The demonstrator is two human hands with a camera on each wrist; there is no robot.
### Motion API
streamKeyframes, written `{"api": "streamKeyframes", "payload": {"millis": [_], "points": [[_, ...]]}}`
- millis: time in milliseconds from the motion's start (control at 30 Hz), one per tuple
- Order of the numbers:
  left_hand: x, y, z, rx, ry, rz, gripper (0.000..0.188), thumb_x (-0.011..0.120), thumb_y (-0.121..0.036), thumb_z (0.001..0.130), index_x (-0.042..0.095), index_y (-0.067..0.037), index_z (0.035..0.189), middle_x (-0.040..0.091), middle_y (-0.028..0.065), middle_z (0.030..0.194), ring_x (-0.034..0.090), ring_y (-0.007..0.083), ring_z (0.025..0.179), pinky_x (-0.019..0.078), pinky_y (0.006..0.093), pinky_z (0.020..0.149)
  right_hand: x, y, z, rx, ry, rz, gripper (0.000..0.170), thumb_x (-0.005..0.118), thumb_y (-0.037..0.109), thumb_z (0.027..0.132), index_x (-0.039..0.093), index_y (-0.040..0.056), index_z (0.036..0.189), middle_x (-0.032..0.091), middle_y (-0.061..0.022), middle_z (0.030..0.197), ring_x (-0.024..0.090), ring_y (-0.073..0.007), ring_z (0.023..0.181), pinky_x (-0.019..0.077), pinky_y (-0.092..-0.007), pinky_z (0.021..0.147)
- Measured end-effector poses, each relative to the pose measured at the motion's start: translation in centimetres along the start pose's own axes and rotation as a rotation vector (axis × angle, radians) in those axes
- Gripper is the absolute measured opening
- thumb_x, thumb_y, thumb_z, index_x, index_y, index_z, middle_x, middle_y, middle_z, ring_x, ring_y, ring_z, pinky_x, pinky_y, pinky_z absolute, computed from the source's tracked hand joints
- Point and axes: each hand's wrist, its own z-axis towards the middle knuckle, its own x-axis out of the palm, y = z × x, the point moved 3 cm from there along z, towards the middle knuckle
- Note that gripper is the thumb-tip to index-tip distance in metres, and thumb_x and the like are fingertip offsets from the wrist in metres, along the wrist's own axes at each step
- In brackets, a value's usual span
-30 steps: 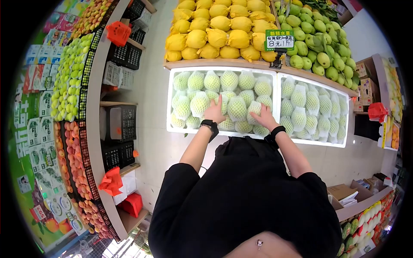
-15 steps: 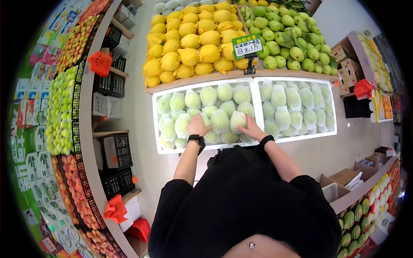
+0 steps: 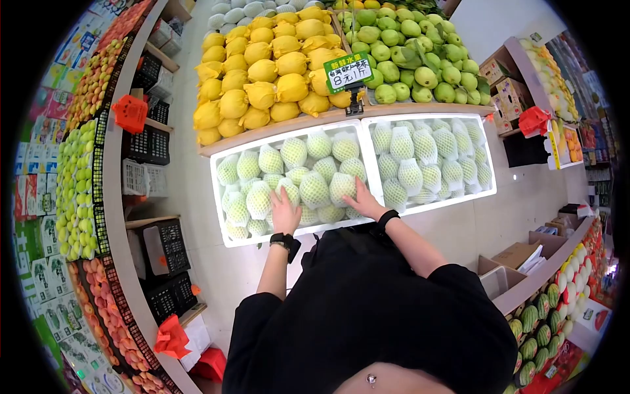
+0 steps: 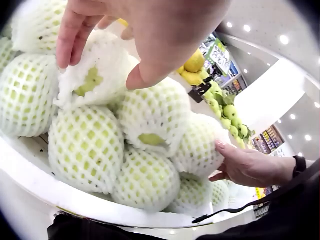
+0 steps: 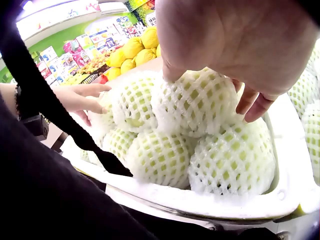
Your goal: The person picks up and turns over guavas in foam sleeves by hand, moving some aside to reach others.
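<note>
A white foam box (image 3: 230,242) holds rows of pale green fruits in white foam nets. My left hand (image 3: 285,213) rests among the front fruits with its fingers fairly straight. In the left wrist view its fingertips touch a netted green fruit (image 4: 95,72) whose net is torn open on one side, and the thumb lies at the other side. My right hand (image 3: 367,202) grips another netted green fruit (image 3: 342,189) near the box's right end. Seen from the right wrist, thumb and fingers span that fruit's top, above more netted fruits (image 5: 232,162).
A second white box (image 3: 453,201) of netted fruits adjoins on the right. Behind stand yellow-wrapped fruits (image 3: 260,95), loose green fruits (image 3: 426,77) and a price sign (image 3: 348,71). Shelves with black crates (image 3: 164,246) line the left; watermelons (image 3: 543,308) lie at lower right.
The head view has swung, so the boxes now appear further left and slightly lower. Both hands stay at the same front fruits; the left hand's fingers lie closer together than a second ago.
</note>
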Motion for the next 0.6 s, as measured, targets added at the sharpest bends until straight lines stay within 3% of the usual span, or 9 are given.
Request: {"api": "streamKeyframes", "payload": {"millis": [100,133,233,267,367,600], "points": [[-1.0,-1.5,-0.9,0.045,-0.046,-0.032,0.082,0.061,-0.013,0.068,0.015,0.000,0.136,0.015,0.0297,0.136,0.043,0.0472,0.106,0.0440,0.0435,0.082,0.3,1.1,-0.7,0.009,-0.085,-0.070,0.082,0.056,0.041,0.079,0.015,-0.0045,0.133,0.028,-0.0311,0.129,0.033,-0.0450,0.117,0.0298,-0.0447,0.098],[-1.0,-1.7,-1.2,0.086,-0.078,-0.083,0.083,0.059,-0.010,0.067,0.014,0.002,0.136,0.008,0.0298,0.139,0.052,0.0442,0.091,0.0473,0.0418,0.074,0.2,1.9,-1.0,0.018,-0.100,-0.100,0.080,0.056,0.039,0.079,0.016,-0.0042,0.133,0.029,-0.0311,0.128,0.034,-0.0455,0.116,0.0300,-0.0455,0.097],[0.7,-1.9,-2.5,-0.024,0.124,-0.004,0.086,0.058,-0.007,0.063,0.013,0.003,0.136,0.002,0.0304,0.140,0.056,0.0396,0.076,0.0485,0.0398,0.066,-0.7,5.3,-1.9,-0.148,-0.343,-0.301,0.076,0.059,0.031,0.076,0.020,-0.0024,0.133,0.030,-0.0312,0.126,0.034,-0.0454,0.115,0.0299,-0.0462,0.096],[1.2,-2.0,-2.7,-0.008,0.106,0.090,0.088,0.058,-0.006,0.061,0.013,0.004,0.136,-0.003,0.0315,0.140,0.056,0.0357,0.071,0.0486,0.0386,0.065,-1.1,6.7,-2.3,-0.193,-0.309,-0.271,0.073,0.059,0.024,0.075,0.023,-0.0007,0.133,0.027,-0.0289,0.131,0.029,-0.0422,0.121,0.0269,-0.0456,0.099],[2.1,-1.9,-2.9,0.011,0.093,0.108,0.089,0.059,-0.007,0.060,0.013,0.004,0.136,-0.004,0.0324,0.139,0.056,0.0348,0.070,0.0489,0.0381,0.062,0.3,7.4,-3.0,-0.313,-0.170,-0.418,0.072,0.059,0.019,0.073,0.024,0.0004,0.133,0.024,-0.0254,0.135,0.025,-0.0385,0.126,0.0239,-0.0480,0.101],[2.3,-1.3,-3.9,-0.089,0.217,0.156,0.099,0.062,-0.008,0.057,0.004,-0.002,0.138,-0.008,0.0320,0.139,0.060,0.0366,0.069,0.0505,0.0378,0.061,0.2,6.2,-0.4,-0.333,-0.091,-0.526,0.072,0.056,0.016,0.069,0.026,0.0085,0.134,0.021,-0.0182,0.139,0.020,-0.0341,0.129,0.0217,-0.0557,0.099]]}}
